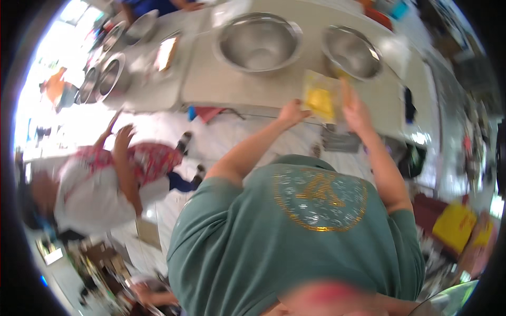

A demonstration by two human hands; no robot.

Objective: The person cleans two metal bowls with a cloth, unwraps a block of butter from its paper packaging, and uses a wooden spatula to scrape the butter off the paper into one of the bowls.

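My left hand pinches the left lower edge of a clear plastic packet with yellow contents, at the table's near edge. My right hand is raised at the packet's right side, fingers pointing towards a small steel bowl. Blur hides whether the right fingers grip the packet; a yellowish patch shows near their tips. A large steel bowl stands on the pale table beyond my left hand. Both bowls look empty.
More steel bowls and a bright rectangular object are on the left tabletop. A person in a red patterned apron stands at left. Another person's hand rests at the far edge. A dark item lies on the right.
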